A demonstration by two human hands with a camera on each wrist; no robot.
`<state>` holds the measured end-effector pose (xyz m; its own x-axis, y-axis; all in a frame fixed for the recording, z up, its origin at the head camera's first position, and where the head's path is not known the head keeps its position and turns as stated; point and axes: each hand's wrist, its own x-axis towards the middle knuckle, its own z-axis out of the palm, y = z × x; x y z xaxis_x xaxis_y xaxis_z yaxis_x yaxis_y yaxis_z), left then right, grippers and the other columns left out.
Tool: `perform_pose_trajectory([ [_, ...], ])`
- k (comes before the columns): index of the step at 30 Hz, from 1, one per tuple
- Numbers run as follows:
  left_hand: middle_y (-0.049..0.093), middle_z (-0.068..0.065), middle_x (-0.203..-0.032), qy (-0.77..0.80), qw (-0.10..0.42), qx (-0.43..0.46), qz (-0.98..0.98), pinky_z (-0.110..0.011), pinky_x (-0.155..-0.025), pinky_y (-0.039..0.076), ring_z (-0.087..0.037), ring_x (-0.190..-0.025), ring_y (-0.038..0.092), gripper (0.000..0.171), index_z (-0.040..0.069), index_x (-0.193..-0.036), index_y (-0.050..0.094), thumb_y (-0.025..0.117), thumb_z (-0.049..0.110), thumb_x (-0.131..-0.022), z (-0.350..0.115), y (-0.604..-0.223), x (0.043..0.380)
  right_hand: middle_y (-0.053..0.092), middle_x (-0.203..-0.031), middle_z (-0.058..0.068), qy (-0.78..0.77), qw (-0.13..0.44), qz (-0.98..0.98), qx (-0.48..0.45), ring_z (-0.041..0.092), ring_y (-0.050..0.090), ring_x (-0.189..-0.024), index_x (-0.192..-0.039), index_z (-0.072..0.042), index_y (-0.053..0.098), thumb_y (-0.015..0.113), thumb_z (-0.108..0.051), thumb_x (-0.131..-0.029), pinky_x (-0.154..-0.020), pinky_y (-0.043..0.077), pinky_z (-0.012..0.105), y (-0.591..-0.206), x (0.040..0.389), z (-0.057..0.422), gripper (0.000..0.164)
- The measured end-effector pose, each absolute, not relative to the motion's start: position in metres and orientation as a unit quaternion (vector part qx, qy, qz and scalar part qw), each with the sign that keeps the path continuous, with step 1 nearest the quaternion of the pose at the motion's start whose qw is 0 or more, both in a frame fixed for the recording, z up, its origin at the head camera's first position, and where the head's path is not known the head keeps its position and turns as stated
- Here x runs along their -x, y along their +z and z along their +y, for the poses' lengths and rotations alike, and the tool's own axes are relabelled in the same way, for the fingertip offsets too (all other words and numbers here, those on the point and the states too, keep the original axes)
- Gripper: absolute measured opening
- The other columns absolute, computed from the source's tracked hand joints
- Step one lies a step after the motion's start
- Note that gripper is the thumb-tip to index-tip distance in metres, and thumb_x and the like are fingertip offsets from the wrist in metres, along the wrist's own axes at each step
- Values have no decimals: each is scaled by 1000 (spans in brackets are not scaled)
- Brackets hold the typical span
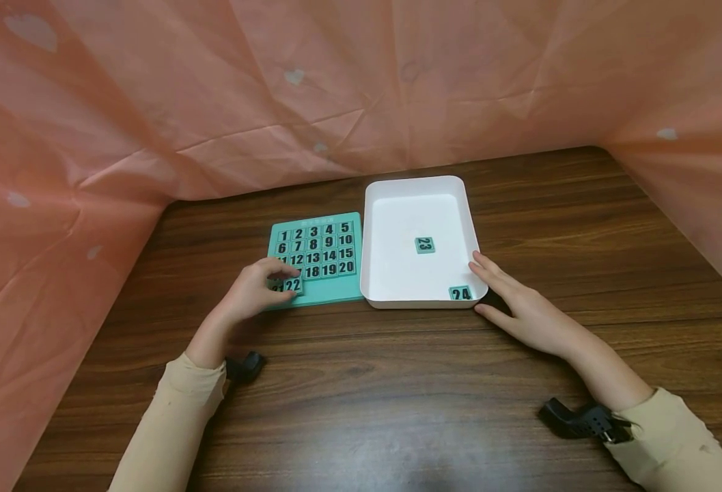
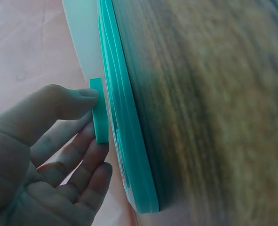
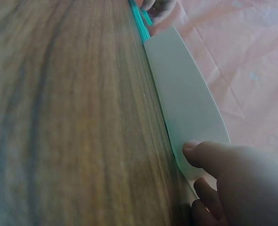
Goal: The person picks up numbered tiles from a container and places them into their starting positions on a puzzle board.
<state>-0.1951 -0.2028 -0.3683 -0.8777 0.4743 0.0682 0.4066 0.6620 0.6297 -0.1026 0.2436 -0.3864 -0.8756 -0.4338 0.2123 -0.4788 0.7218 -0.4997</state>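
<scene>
My left hand [image 1: 255,287] pinches the number 22 tile [image 1: 294,286] between thumb and fingers, just above the lower part of a teal number board [image 1: 330,295]. In the left wrist view the tile [image 2: 99,110] is tilted on edge, slightly apart from the board [image 2: 129,141]. Rows of numbered tiles fill the board down to 20, and tile 21 [image 1: 277,288] is partly hidden by the hand. My right hand [image 1: 523,307] rests against the near right corner of a white tray [image 1: 369,239], thumb on its front wall [image 3: 190,108] and fingers at its right side.
Inside the tray lie tile 23 [image 1: 425,245], turned sideways, and tile 24 [image 1: 460,293] by the near right corner. The tray stands right beside the board on a dark wooden table [image 1: 348,396]. Pink cloth [image 1: 336,82] hangs behind and at both sides.
</scene>
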Motion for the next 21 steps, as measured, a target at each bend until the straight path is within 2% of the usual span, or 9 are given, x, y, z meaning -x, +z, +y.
perform_pose_trajectory([
  [21,64,-7,-110,346,54,-238,906,-45,-94,45,-25,-106,58,29,7,-110,70,76,11,-82,-208,-375,197,14,-159,3,281,36,-929,-240,33,28,-138,-152,-17,25,61,-21,-95,-97,36,57,-386,102,243,68],
])
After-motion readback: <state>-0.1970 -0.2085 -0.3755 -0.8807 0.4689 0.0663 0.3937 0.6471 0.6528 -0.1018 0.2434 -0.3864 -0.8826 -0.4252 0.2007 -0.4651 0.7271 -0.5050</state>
